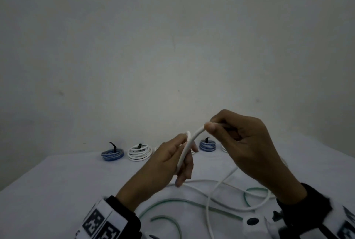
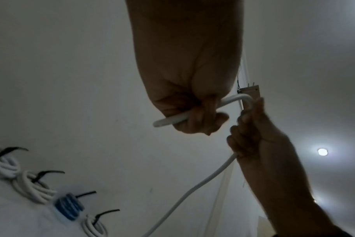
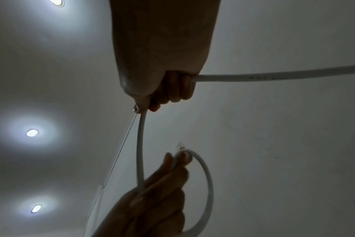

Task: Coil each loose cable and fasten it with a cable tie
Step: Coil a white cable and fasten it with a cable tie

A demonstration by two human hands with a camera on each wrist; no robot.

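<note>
Above the table, both hands hold one white cable. My left hand grips it near its free end, fingers curled round it in the left wrist view, where the cable's end sticks out. My right hand pinches the cable a short way along, thumb on top; a short arc spans the two hands, and a small loop curves by the left hand. From the right hand the remaining length drops onto the table.
A loose green cable lies on the white table under my hands. Along the back edge stand tied coils with black ties: a blue coil, a white coil, another blue coil. A bare wall rises behind.
</note>
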